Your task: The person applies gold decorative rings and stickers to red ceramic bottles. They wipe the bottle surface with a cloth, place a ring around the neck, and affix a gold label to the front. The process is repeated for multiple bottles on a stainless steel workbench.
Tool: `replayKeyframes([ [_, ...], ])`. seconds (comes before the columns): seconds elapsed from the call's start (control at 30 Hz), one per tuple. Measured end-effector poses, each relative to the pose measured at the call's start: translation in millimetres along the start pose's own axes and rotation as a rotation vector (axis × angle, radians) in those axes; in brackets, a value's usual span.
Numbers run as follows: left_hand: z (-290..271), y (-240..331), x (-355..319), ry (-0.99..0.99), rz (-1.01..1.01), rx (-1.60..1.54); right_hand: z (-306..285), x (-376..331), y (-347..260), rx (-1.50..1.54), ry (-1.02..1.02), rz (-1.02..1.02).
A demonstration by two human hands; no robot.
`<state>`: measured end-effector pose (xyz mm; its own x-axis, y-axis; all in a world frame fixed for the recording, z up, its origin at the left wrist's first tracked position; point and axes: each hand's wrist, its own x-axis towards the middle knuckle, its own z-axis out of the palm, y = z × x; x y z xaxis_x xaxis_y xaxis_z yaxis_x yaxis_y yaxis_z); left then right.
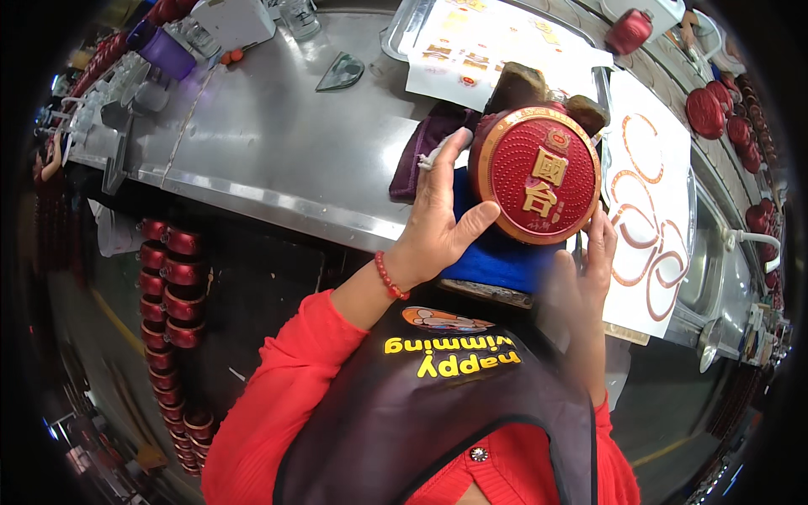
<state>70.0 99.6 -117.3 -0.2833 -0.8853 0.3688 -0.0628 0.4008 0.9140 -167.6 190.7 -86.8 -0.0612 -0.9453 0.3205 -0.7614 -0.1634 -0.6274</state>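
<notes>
A round, flat red bottle (522,181) with a gold rim and raised gold lettering stands tilted, its face toward me. My left hand (433,215) holds its left side, fingers along the far edge and thumb by the lower rim; a pale wrap covers part of a finger. My right hand (587,273) has its fingertips together against the lower right rim; its thumb side is smeared by motion. Beneath the bottle lies a blue cloth (497,265). Brown padded blocks (515,87) stick out behind it, and a purple cloth (425,160) lies to its left.
Right of the bottle, white sheets (644,286) carry several loose gold-red ring strips. Behind, a tray (396,42) holds sheets of gold decals (488,50). A glass piece (341,73) lies on the steel table (278,143). Several red bottles (181,269) stand in rows at lower left.
</notes>
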Motion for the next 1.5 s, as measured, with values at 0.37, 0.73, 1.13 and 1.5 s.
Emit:
replayKeyframes([
  [0.37,6,2,2,-0.001,0.082,0.152,0,-2,-8,0.01,-0.033,0.065],
  [0.73,-1,5,2,-0.074,0.014,0.119,-1,-1,-12,0.034,-0.053,0.113],
  [1.13,4,3,2,-0.019,0.051,0.129,-6,-3,-5,0.047,-0.021,0.076],
  [1.5,-5,-3,-1,-0.074,0.036,-0.1,-64,56,-58,0.128,-0.126,0.002],
])
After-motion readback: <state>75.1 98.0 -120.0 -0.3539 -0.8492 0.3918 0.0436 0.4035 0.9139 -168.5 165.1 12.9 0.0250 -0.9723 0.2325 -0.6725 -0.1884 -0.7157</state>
